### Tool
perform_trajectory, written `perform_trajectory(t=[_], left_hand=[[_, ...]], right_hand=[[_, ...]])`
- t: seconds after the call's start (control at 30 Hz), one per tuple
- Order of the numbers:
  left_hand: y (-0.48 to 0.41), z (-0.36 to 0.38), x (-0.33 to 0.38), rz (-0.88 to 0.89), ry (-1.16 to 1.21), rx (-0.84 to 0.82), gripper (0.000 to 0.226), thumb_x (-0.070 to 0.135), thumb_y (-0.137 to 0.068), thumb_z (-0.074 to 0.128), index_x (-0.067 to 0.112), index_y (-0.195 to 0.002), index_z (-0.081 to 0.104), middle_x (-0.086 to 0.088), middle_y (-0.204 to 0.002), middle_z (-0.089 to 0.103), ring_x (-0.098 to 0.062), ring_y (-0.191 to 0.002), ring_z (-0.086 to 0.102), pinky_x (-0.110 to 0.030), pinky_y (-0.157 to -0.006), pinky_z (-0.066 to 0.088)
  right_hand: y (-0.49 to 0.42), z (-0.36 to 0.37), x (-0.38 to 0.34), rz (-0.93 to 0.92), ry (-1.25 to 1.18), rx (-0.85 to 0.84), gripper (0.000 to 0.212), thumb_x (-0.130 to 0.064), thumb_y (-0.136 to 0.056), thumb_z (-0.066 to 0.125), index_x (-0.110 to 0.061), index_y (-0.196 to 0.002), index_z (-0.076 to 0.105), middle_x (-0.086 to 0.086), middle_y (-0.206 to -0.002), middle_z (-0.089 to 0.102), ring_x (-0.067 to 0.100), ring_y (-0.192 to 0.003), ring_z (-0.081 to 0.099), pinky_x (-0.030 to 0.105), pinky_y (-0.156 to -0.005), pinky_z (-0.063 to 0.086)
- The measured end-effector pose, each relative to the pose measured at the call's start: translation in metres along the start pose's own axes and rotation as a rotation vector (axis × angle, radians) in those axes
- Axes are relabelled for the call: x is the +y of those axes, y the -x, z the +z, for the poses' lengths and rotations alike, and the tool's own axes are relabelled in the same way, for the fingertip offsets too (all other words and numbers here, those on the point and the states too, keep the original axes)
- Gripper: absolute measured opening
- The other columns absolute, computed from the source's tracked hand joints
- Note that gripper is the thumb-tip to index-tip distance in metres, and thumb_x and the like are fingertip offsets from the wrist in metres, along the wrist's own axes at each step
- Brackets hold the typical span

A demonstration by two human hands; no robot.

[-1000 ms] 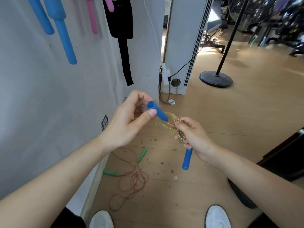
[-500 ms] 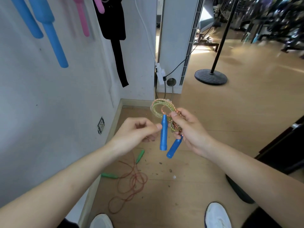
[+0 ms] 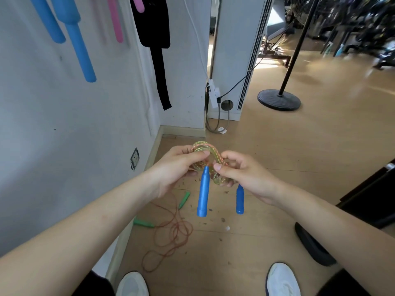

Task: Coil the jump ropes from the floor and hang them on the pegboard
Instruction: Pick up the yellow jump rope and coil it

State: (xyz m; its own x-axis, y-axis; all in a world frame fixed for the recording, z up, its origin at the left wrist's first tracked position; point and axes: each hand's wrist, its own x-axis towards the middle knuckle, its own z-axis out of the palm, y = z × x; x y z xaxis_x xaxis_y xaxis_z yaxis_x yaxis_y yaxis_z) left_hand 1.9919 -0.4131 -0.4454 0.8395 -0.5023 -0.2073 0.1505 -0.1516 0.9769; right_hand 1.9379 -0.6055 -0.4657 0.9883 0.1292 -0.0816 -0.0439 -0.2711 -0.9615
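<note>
The left hand (image 3: 177, 167) and right hand (image 3: 245, 176) both pinch a coiled multicoloured jump rope (image 3: 208, 154) at centre, its two blue handles (image 3: 202, 192) dangling toward 6 o'clock. A red rope with green handles (image 3: 171, 231) lies on the floor (image 3: 299, 167) at 7 o'clock.

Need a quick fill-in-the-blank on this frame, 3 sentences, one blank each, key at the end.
1. The coiled rope held between the left hand and right hand has two hanging handles coloured ____.
2. The red rope lying loose on the ____ has green handles.
3. Both blue handles point ____.

Missing words: blue; floor; downward
</note>
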Motion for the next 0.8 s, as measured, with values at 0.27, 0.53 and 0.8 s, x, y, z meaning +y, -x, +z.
perform_trajectory(t=[0.27, 0.53, 0.8], left_hand=[[-0.003, 0.002, -0.001, 0.015, 0.059, 0.029, 0.014, 0.019, -0.095, 0.065, 0.013, -0.083, 0.065, -0.002, -0.081, 0.064, -0.011, -0.077, 0.063, -0.021, -0.068, 0.053], [-0.006, 0.001, 0.001, 0.02, 0.062, 0.05, 0.012, 0.021, -0.094, 0.067, 0.012, -0.086, 0.065, -0.004, -0.084, 0.065, -0.013, -0.08, 0.064, -0.023, -0.07, 0.055], [-0.007, -0.001, 0.005, 0.01, 0.121, 0.111, 0.009, 0.021, -0.094, 0.066, 0.013, -0.091, 0.067, 0.001, -0.077, 0.066, -0.01, -0.069, 0.064, -0.025, -0.065, 0.056]], right_hand=[[-0.002, -0.01, -0.009, 0.097, 0.069, 0.044, 0.024, -0.035, -0.094, 0.063, -0.031, -0.117, 0.07, -0.014, -0.1, 0.072, -0.004, -0.094, 0.066, 0.025, -0.086, 0.054], [-0.006, -0.006, -0.008, 0.003, 0.16, 0.292, 0.026, -0.041, -0.081, 0.071, -0.034, -0.107, 0.07, -0.005, -0.085, 0.074, 0.01, -0.087, 0.07, 0.043, -0.088, 0.057], [-0.01, -0.007, -0.002, 0.033, -0.024, 0.5, 0.042, -0.05, -0.063, 0.083, -0.024, -0.091, 0.066, 0.004, -0.085, 0.063, 0.015, -0.076, 0.068, 0.039, -0.072, 0.061]])
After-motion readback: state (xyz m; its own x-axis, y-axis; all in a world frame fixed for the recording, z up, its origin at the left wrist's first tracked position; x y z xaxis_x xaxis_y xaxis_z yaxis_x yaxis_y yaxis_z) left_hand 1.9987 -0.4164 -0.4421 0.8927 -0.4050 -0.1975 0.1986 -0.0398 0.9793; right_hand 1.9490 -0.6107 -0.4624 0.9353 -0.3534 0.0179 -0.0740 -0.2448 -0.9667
